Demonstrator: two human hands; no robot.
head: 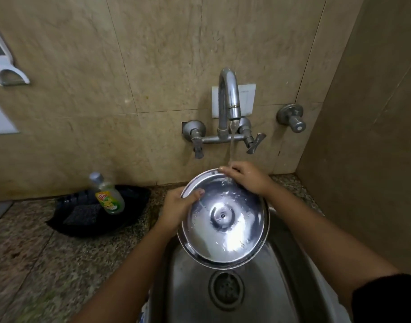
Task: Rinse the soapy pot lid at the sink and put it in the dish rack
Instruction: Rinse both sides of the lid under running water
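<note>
A round steel pot lid (pixel 225 220) is held tilted over the sink (pixel 190 294), its hollow underside facing me. Water runs from the wall tap (pixel 231 101) onto the lid's upper edge and streams down its inside. My left hand (pixel 178 208) grips the lid's left rim, thumb inside the rim. My right hand (pixel 246 177) lies on the top rim, right under the stream. No dish rack is in view.
A black tray (pixel 134 210) with dark scrub pads and a dish soap bottle (pixel 107 194) sits on the granite counter (pixel 36 264) left of the sink. The sink drain (pixel 226 291) lies below the lid. A tiled side wall (pixel 367 159) closes off the right.
</note>
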